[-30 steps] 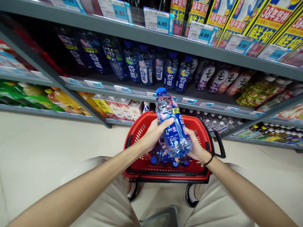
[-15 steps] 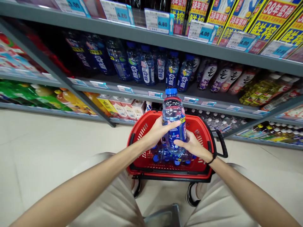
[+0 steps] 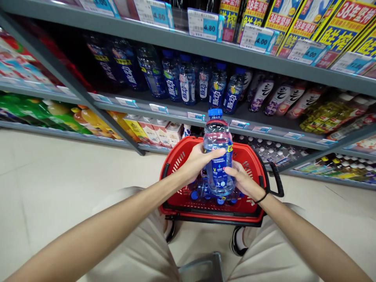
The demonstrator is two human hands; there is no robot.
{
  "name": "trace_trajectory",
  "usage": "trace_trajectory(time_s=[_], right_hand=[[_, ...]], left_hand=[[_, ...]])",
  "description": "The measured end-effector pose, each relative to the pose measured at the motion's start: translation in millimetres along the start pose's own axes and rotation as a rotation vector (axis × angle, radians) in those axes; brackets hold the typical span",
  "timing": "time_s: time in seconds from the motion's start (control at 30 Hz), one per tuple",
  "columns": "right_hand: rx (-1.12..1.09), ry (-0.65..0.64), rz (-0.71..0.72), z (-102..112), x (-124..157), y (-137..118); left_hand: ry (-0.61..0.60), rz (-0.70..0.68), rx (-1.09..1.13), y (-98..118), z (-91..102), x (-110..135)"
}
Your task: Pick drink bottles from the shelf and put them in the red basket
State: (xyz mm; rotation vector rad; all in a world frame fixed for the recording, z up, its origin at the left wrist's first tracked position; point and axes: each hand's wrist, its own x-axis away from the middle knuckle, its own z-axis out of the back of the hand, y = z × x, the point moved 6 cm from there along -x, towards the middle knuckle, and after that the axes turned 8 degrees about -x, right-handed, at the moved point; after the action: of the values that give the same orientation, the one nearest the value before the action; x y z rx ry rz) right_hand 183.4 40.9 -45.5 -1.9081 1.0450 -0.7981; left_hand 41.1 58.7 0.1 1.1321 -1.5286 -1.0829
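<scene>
A large clear drink bottle (image 3: pixel 219 168) with a blue cap and blue label is held upright between both hands, above a red shopping basket (image 3: pixel 183 210). My left hand (image 3: pixel 201 159) wraps its left side, the thumb lying across the label. On the right side, my right hand (image 3: pixel 241 177) grips it lower down, its thumb at the label's edge. The fingers behind the bottle are hidden. Beneath it, several blue-capped bottles (image 3: pixel 195 194) lie in the basket, partly covered by the held bottle.
Ahead, a grey shelf (image 3: pixel 164 109) bears several blue-labelled bottles (image 3: pixel 187 84) and purple-labelled bottles (image 3: pixel 261 96). Cartons (image 3: pixel 160 133) stand on the lower shelf at left. The basket's black handle (image 3: pixel 276 180) sticks out to the right. My feet stand on the pale floor behind the basket.
The bottle has turned in my hands, so its back label with small print now faces me more. My right thumb has shifted up slightly. The view has moved a little.
</scene>
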Motion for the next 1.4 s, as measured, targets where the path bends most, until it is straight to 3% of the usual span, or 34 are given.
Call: trace_trajectory(time_s=[0.17, 0.37, 0.53, 0.8, 0.97, 1.03, 1.13, 1.23, 1.4], right_hand=[[-0.027, 0.055, -0.004, 2.8, 0.6, -4.8], [-0.004, 0.145, -0.023, 2.9, 4.7, -4.0], [-0.021, 0.11, -0.027, -3.4, 7.1, -7.1], [0.357, 0.218, 0.259, 5.8, 7.6, -6.7], [0.675, 0.273, 0.373, 3.9, 17.4, -20.9], [0.743, 0.228, 0.435, -2.5, 24.1, -29.6], [0.711, 0.109, 0.531, -16.9, 34.1, -39.4], [0.448, 0.084, 0.423, -21.2, 31.9, -35.2], [-0.096, 0.0, -0.013, -28.1, 12.3, 0.2]], left_hand=[[-0.035, 0.029, 0.065, -14.9, -7.9, 3.0], [-0.001, 0.057, 0.093, -17.3, -8.6, -0.1], [0.035, 0.047, 0.166, -14.9, -2.4, -10.1], [0.028, 0.187, 0.27, -25.2, 3.4, -20.5], [0.16, 0.095, 0.251, -17.4, 12.4, -22.2], [0.18, 0.046, 0.296, -11.1, 14.5, -21.6], [0.092, -0.006, 0.367, 2.3, 13.8, -19.7], [-0.015, 0.003, 0.389, 15.9, 11.9, -15.8], [-0.154, 0.06, 0.391, 24.6, -0.3, -10.3]])
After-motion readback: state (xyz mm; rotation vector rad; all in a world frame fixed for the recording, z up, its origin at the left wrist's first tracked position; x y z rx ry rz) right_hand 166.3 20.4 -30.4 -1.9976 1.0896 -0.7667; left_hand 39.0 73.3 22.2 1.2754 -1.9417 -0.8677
